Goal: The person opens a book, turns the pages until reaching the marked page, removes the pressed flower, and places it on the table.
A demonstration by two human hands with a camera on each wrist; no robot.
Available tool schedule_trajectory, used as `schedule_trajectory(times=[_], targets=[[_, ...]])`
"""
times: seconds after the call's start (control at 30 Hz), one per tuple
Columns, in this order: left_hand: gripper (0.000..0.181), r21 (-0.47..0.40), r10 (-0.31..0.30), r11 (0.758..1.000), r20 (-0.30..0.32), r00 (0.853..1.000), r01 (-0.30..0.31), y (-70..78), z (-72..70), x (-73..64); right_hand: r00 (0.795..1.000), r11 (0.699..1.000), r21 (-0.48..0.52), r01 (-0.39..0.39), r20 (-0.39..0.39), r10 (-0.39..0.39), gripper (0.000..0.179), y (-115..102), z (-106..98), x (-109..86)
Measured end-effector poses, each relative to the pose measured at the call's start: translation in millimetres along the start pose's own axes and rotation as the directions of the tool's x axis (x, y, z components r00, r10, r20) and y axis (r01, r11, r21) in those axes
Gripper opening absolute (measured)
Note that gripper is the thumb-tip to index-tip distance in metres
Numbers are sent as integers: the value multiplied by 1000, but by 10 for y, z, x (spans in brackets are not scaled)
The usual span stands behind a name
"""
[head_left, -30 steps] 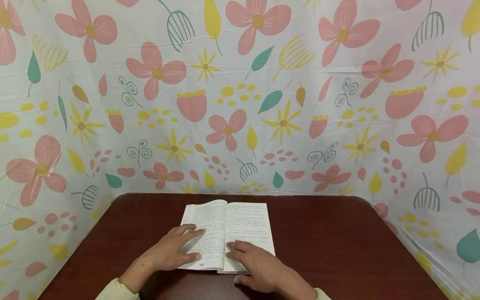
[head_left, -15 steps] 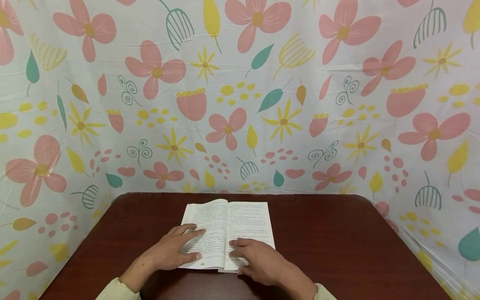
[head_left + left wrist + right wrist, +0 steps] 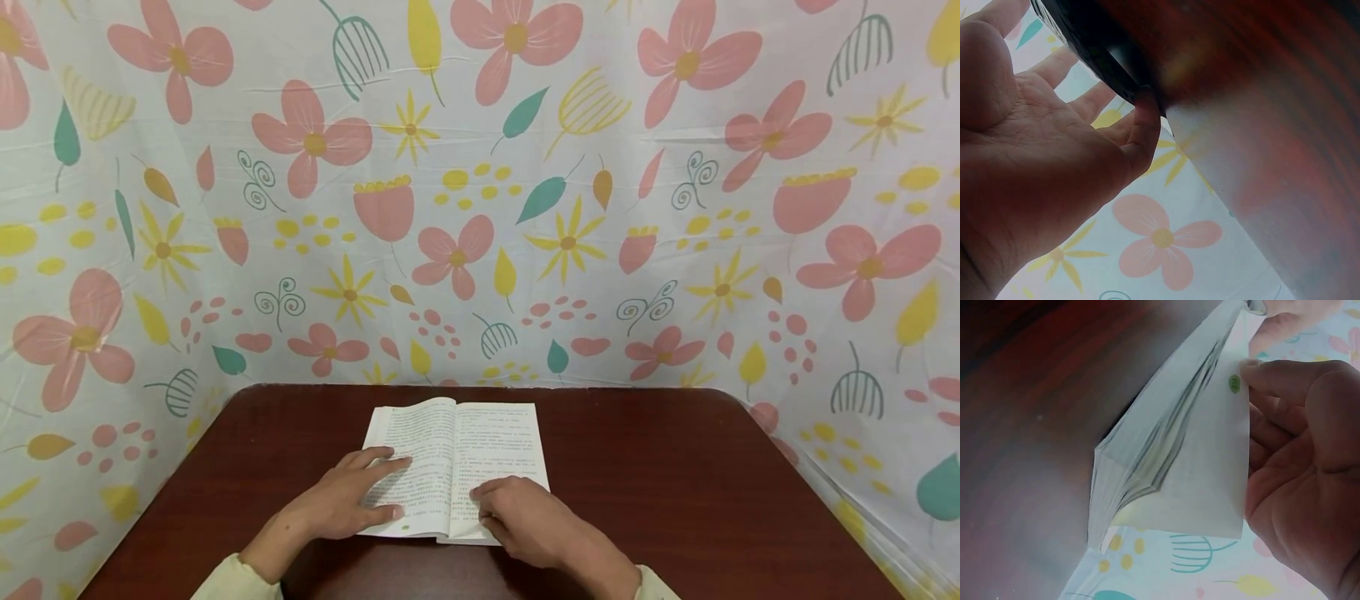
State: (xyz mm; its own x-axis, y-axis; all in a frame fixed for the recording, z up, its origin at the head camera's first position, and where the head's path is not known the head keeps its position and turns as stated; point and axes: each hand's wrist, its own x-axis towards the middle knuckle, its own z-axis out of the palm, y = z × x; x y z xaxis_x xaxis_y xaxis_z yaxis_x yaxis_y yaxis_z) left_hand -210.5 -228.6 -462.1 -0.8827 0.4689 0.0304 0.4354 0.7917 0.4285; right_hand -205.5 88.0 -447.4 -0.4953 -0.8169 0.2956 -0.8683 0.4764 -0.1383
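Note:
An open book [image 3: 416, 425] with printed pages lies on the dark brown table. My left hand [image 3: 341, 500] rests on its left page with fingers spread; in the left wrist view the hand [image 3: 1054, 144] lies along the book's shadowed edge [image 3: 1094, 47]. Over the lower right page, my right hand [image 3: 528, 521] has its fingers curled in. The right wrist view shows a page [image 3: 1210, 462] with a green mark standing up from the rest, its edge pinched between the thumb and fingers of my right hand [image 3: 1310, 437]. Where the fingertips meet behind that page is hidden.
The reddish-brown table [image 3: 675, 475] has rounded far corners. A white cloth [image 3: 480, 192] printed with pink, yellow and teal flowers and leaves hangs behind it and along both sides.
My right hand has shifted slightly right over the right page, and its spread fingers have curled in to pinch a page. The left hand stays in place.

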Motion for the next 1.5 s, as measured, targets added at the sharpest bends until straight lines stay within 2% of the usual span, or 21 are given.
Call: schedule_trajectory(times=[0.13, 0.27, 0.4, 0.57, 0.7, 0.97, 1.2, 1.33, 1.5], targets=[[69, 9, 3, 1000, -8, 1000, -3, -4, 8, -1, 999, 997, -72, 11, -40, -14, 34, -9, 36, 24], [69, -1, -5, 1000, 0, 1000, 5, -5, 8, 1, 998, 996, -94, -12, -67, 6, 39, -16, 48, 35], [68, -9, -11, 1000, 2, 1000, 11, -6, 6, 1, 992, 992, -89, -87, -96, 78, 38, -50, 48, 35], [67, 6, -9, 1000, -5, 1000, 9, -6, 14, -12, 973, 978, -14, -206, -105, 203, 35, -126, 44, 41], [68, -1, -18, 1000, 4, 1000, 18, -1, 14, -7, 960, 963, 49, -265, -78, 268, 36, -160, 14, 42], [69, -6, -11, 1000, 18, 1000, 11, -3, 5, -2, 944, 936, 127, -330, 56, 325, 34, -115, -134, 7], [70, 11, -2, 1000, 16, 1000, 2, -21, 20, 4, 944, 937, 119, -328, 86, 320, 33, -54, -198, -27], [70, -5, -6, 1000, 14, 1000, 6, -21, 28, -2, 935, 931, 107, -348, 108, 337, 28, -33, -196, -40], [69, 15, 19, 1000, 0, 1000, -19, -19, 32, -7, 928, 926, 89, -367, 100, 358, 23, 4, -191, -55]])
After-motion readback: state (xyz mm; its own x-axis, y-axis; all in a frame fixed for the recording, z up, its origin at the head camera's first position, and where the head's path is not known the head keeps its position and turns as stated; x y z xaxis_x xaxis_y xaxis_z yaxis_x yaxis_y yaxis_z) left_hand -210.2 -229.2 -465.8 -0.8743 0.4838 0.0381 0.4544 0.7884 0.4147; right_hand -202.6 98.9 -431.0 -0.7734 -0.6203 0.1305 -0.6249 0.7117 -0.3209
